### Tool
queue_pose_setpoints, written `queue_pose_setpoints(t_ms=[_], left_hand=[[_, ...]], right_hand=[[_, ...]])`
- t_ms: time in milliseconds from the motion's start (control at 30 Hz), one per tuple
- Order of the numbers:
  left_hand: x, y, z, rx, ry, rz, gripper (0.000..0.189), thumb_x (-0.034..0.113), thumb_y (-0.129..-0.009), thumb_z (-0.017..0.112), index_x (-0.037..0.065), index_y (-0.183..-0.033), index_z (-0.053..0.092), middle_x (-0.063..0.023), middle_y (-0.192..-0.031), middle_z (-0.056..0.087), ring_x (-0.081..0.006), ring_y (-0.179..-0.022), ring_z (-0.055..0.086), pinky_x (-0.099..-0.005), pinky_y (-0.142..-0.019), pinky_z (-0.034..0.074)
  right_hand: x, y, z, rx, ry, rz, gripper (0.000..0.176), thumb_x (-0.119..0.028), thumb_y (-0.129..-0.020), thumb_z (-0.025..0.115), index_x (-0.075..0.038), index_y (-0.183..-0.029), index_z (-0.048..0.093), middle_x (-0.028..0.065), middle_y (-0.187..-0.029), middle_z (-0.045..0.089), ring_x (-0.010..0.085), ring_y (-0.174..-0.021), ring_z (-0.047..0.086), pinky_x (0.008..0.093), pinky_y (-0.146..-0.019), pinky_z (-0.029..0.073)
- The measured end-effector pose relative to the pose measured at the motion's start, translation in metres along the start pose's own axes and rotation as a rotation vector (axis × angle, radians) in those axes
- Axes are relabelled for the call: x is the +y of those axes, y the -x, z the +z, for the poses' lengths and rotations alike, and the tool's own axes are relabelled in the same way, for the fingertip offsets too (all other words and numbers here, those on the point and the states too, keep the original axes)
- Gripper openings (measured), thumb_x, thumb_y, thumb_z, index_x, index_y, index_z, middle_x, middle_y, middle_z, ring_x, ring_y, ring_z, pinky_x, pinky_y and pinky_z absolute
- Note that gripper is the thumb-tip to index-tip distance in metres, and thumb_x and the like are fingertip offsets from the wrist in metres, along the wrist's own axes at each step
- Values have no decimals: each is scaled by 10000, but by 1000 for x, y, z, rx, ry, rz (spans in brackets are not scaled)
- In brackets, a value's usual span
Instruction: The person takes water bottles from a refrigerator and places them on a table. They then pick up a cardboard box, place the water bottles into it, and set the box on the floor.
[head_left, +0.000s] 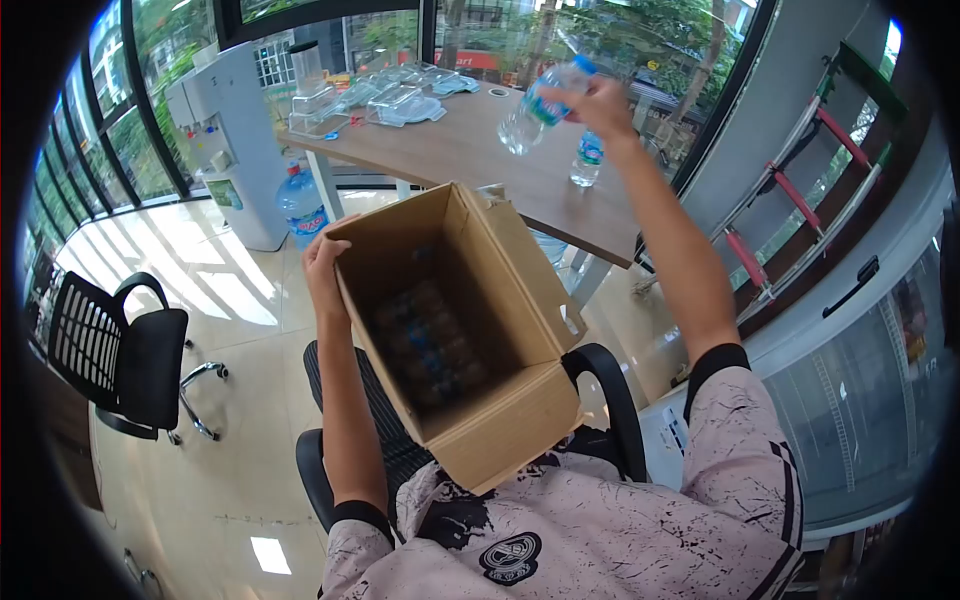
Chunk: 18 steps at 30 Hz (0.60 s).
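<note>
An open cardboard box (500, 250) is tilted in front of my body, with several bottles lying in its dark bottom. My left hand (325, 262) grips the box's left edge, thumb over the rim. Up over the table, my right hand (598, 108) is closed around a clear water bottle (540, 108) with a blue cap, held at a slant. Below that hand, a second water bottle (587, 160) stands upright on the wooden table (460, 150).
Clear plastic containers (400, 98) cover the table's back left. A water dispenser (225, 145) and large blue bottle (300, 200) stand left of it. Black chairs (150, 360) are left and beneath the box. A ladder (800, 200) leans at the right, near a glass-front cabinet (860, 400).
</note>
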<state>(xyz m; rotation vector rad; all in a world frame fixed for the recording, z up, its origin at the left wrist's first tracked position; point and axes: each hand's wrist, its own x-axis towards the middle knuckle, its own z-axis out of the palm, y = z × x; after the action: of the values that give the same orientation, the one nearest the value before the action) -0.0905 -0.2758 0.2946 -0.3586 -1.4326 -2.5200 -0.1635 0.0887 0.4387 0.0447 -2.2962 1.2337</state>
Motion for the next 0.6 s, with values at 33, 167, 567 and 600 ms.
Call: queue_pose_setpoints(t_ms=[33,167,567,600], left_hand=[[0,2,3,-5,-1,1,397,91,-701,473,-75,-1011,656,-128,-912,657,-175,-814,597,-249,-790,463],[3,6,6,12,-118,64,390,100,-705,473,-70,-1005,655,-117,-892,654,-161,-799,595,-243,-777,465],[-25,-7,8,-33,-89,-10,385,113,-696,498,-79,-992,652,-120,-915,657,-156,-821,603,-246,-807,463],[-23,-8,13,-9,-60,-44,378,110,-704,496,-78,-994,650,-118,-908,660,-154,-809,608,-247,-799,471]], right_hand=[[25,-12,8,18,164,45,733,-466,-516,847,7,-1044,663,111,-960,684,186,-876,657,304,-773,531],[72,-14,39,91,516,-2,790,-475,-487,850,24,-1063,644,157,-1021,672,247,-953,651,334,-861,507],[163,-69,60,133,619,140,928,-457,-548,829,43,-1251,487,228,-1196,578,337,-1095,576,383,-915,470],[152,-61,64,181,640,103,975,-444,-552,834,43,-1293,428,223,-1202,569,348,-1103,565,391,-918,465]])
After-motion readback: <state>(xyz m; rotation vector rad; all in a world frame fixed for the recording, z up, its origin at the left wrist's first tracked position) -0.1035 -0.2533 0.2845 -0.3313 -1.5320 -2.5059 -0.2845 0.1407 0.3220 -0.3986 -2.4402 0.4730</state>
